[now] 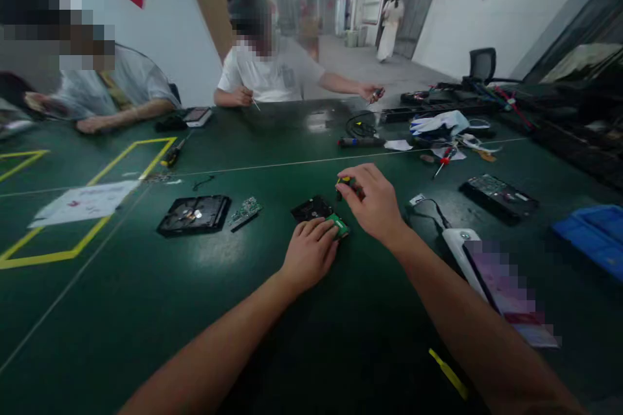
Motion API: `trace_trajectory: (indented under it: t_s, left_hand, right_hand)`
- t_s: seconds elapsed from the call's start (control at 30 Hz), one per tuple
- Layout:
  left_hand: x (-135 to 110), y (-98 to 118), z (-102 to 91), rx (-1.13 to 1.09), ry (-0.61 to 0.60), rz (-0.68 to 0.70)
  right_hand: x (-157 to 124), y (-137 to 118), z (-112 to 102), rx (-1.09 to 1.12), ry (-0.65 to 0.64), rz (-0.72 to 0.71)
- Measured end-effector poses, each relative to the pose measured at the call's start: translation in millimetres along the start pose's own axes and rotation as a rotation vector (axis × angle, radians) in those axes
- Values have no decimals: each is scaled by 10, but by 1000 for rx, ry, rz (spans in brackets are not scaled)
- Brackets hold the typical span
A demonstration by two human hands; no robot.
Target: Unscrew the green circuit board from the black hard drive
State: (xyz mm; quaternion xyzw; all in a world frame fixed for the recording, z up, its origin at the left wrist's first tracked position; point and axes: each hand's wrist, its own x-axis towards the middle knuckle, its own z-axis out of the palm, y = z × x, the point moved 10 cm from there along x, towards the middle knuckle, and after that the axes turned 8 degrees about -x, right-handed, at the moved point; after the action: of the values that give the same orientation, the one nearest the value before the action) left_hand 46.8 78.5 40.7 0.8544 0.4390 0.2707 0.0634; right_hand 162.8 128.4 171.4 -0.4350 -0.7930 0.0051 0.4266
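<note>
My left hand (311, 248) lies over a small black hard drive (311, 209) with a green circuit board (339, 225) on it, its fingers bent and pressing down on the near side. Part of the drive is hidden beneath those fingers. Just above and to the right, my right hand (372, 200) pinches a screwdriver with a black-and-yellow handle (346, 180). The handle is upright near the drive's right edge; I cannot tell whether its tip touches the drive.
Left of the drive are a loose circuit board (246, 213) and an open black case (195, 215). To the right stand a white device with a cable (464, 253), another black unit (499, 198) and a blue tray (591, 237). Two people sit across the green table (204, 311).
</note>
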Motion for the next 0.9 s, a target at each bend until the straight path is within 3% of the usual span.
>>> trace_trajectory:
  t_s: [0.23, 0.57, 0.9]
  left_hand:
    - [2, 13, -30, -11, 3, 3]
    - [8, 25, -51, -16, 17, 17]
    - [8, 40, -61, -12, 20, 21]
  right_hand:
    - [-2, 86, 72, 15, -55, 87]
    - [16, 32, -13, -58, -2, 38]
    - [-4, 21, 79, -18, -67, 13]
